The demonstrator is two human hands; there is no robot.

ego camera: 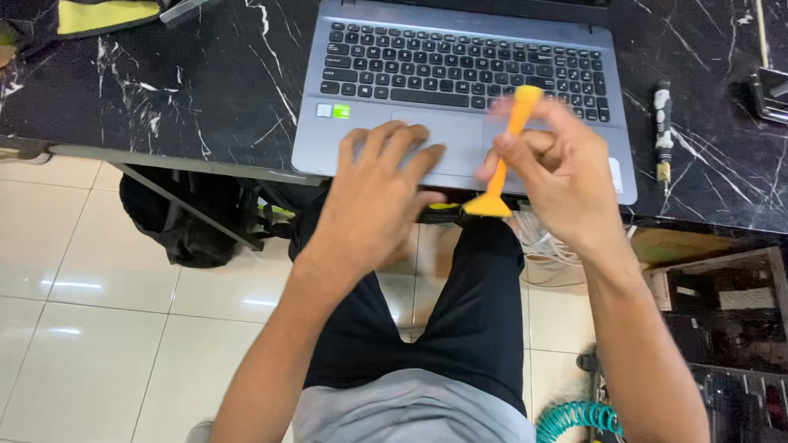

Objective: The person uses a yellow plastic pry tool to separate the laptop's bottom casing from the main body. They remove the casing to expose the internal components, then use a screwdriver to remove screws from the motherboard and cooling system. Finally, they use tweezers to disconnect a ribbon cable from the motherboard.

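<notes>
- Orange plastic is what my right hand (560, 170) is closed on: a pry tool (504, 155) with a flat flared blade pointing down, the blade hanging just off the front edge of the grey laptop (468, 93). My fingers are pinched round its upper shaft, and the hand is blurred.
- My left hand (379, 190) holds nothing; it lies palm-down, fingers spread, on the palm rest to the left of the touchpad, touching the case at its front edge.
- To do this well, I judge the left hand should press firmly so the laptop does not slide on the black marble table (215, 84), and the blade should meet the front seam flat and shallow rather than at a steep angle, or the plastic may slip or mark the case.
- I would choke my grip lower on the shaft for finer control.
- A small screwdriver (663, 130) lies on the table right of the laptop, apart from both hands.
</notes>
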